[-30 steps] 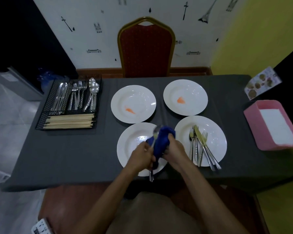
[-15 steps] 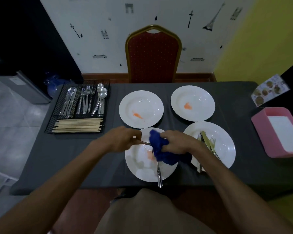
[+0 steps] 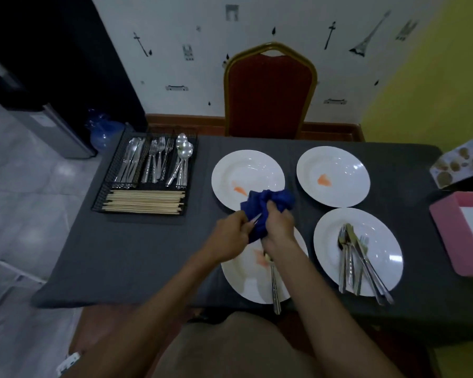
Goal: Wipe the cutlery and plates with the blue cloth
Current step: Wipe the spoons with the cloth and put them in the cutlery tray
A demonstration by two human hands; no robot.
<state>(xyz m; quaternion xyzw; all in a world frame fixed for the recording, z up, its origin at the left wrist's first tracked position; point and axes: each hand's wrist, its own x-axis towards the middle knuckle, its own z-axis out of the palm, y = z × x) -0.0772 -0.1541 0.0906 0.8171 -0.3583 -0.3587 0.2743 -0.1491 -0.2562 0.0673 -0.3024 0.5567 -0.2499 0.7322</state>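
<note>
From the head view, both hands are raised over the dark surface (image 3: 148, 255), between the two left-hand plates. The left hand (image 3: 230, 236) has its fingers curled round a metal utensil (image 3: 255, 217), only a short bright stretch of which shows; which kind it is cannot be told. The right hand (image 3: 279, 227) grips the bunched blue cloth (image 3: 268, 203), which is wrapped over the utensil's far end. Below the hands the near-left plate (image 3: 246, 285) carries an orange smear and a spoon (image 3: 274, 282) whose handle overhangs the near rim. The near-right plate (image 3: 380, 241) holds a heap of cutlery (image 3: 358, 263). The far-left plate (image 3: 246, 165) and far-right plate (image 3: 339, 159) each bear an orange smear. At the left a wire tray (image 3: 101, 197) holds sorted cutlery and chopsticks (image 3: 145, 201).
</note>
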